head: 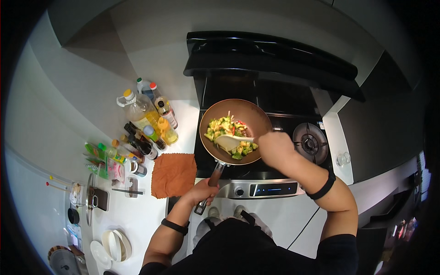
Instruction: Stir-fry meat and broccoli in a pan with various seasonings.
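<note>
A brown frying pan (256, 118) rests over the left side of the black cooktop (285, 172). My left hand (202, 191) is closed around its handle (216, 173), which points towards me. Inside the pan lie chopped green and pale vegetables (220, 124) with a few red pieces. My right hand (276, 147) grips a pale spatula (228, 141), its blade down among the vegetables. The hand hangs over the pan's right rim and hides the spatula's handle end.
An orange cloth (174, 176) lies left of the pan. Behind it stand several bottles, including a large oil jug (139, 111). White bowls (117, 244) sit at the lower left. Right of the pan is a bare gas burner (310, 143); a black range hood (268, 55) overhangs behind.
</note>
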A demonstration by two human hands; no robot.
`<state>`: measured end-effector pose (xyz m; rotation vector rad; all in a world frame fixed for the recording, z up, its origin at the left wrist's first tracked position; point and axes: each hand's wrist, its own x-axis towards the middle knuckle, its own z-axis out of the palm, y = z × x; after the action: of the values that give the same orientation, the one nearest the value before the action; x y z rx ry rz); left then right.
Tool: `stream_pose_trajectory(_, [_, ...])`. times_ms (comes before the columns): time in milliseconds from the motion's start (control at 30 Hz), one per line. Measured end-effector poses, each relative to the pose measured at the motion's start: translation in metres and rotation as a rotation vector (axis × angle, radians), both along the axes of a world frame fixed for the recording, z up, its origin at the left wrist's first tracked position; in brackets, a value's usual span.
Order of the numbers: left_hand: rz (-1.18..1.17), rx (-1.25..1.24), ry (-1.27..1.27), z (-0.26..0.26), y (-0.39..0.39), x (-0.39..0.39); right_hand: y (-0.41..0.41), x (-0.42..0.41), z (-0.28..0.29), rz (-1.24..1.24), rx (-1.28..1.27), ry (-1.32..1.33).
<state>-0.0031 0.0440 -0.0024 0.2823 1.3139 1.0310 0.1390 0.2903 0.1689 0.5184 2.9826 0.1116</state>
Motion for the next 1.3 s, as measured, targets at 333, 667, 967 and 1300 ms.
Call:
stream_pose_trajectory(333, [0.000,0.014,0.005,0.007,-0.002,-0.003,0.065,-0.003,0.030,-0.371,-0.016,0.102])
stream_pose_trajectory(667, [-0.033,0.051,0.033,-0.001,-0.003,-0.001,0.157,-0.069,-0.037,-0.404,-0.271,-0.001])
stream_pose_trajectory(967, [-0.028,0.035,0.051,-0.001,-0.003,-0.001,0.071,-0.059,0.017,-0.009,-0.188,0.003])
stream_pose_trajectory(1300, [0.019,-0.015,-0.002,-0.003,0.000,-0.002,0.020,0.027,0.091,0.138,0.086,0.019])
